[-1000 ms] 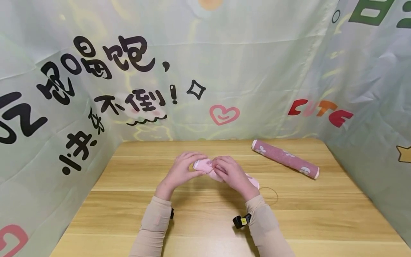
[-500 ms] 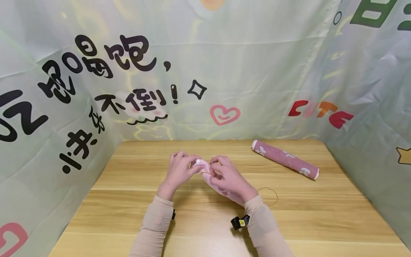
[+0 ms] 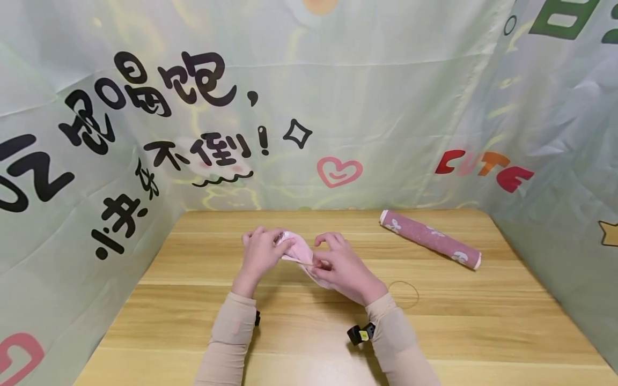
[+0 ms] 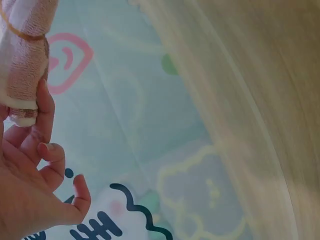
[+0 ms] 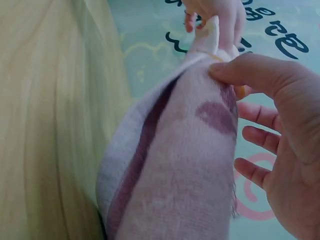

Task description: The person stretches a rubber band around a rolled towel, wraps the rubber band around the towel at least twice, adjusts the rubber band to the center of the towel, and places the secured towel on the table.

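Rolled pink towel [image 3: 300, 256], held just above the middle of a wooden table [image 3: 309, 332] between both hands. In the head view, the left hand [image 3: 259, 252] grips its far end with curled fingers, at about 10 o'clock from the right hand [image 3: 340, 271], whose fingers pinch a thin rubber band [image 3: 301, 261] around the roll. A second, darker rolled towel [image 3: 429, 238] with white bows lies on the table at 2 o'clock from the hands, well apart. A loose rubber band ring [image 3: 403, 294] lies just beside the right wrist, at 3 o'clock. Nothing stands between the hands and these things. A pale green printed cloth backdrop [image 3: 338, 96] with black characters and a pink heart walls the table on three sides.

The left wrist view shows the towel's end [image 4: 22, 60], banded, resting against curled fingertips [image 4: 47, 112]; backdrop behind.

The right wrist view shows the towel [image 5: 175, 175] filling the frame, the thumb [image 5: 250, 75] pressing its top at 12 o'clock, other fingers loosely spread.
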`<state>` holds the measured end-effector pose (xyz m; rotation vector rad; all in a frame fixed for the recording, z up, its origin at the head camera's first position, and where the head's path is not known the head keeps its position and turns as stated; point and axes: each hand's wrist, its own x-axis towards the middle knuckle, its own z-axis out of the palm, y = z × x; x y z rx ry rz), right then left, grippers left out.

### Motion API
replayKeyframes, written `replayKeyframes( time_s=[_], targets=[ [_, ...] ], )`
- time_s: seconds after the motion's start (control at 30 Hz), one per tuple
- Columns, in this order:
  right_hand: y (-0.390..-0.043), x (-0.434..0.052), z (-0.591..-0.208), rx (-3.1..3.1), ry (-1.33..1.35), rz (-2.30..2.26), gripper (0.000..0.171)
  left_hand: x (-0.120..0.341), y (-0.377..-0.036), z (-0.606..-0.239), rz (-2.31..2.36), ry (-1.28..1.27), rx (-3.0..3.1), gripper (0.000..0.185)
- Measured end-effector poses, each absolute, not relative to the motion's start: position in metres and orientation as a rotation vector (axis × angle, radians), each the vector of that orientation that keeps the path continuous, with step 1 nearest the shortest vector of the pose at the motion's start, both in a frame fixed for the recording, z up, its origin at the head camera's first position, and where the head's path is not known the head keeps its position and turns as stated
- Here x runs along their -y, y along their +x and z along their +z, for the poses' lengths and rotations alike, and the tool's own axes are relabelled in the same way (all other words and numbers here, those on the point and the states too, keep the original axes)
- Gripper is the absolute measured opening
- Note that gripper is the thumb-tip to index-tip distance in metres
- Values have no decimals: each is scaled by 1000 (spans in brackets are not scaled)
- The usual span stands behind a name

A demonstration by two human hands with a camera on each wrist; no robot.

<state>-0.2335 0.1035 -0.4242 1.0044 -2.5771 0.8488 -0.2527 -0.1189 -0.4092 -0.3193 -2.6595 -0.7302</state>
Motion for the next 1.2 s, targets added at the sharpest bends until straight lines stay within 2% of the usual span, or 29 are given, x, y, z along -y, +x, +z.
replayKeyframes(
  time_s=[0.27,0.43,0.5,0.57,0.73,0.83,1.2],
  targets=[
    [-237,-112,-425,2645,997,918,10,125,-258,-407,-971,-492,2769,36],
    [-237,-117,-426,2591,943,1068,7,122,-257,-404,-1203,-701,2739,81],
    [-238,-119,-426,2577,925,1104,7,121,-257,-404,-1211,-786,2705,93],
    [-239,-121,-426,2574,910,1140,7,120,-256,-405,-1139,-844,2658,84],
    [-243,-125,-424,2547,903,1167,9,118,-255,-407,-950,-911,2483,37],
    [-244,-126,-422,2530,908,1172,10,118,-256,-408,-907,-929,2402,20],
    [-244,-124,-423,2573,941,949,8,123,-256,-408,-1022,-786,2404,10]
  ],
)
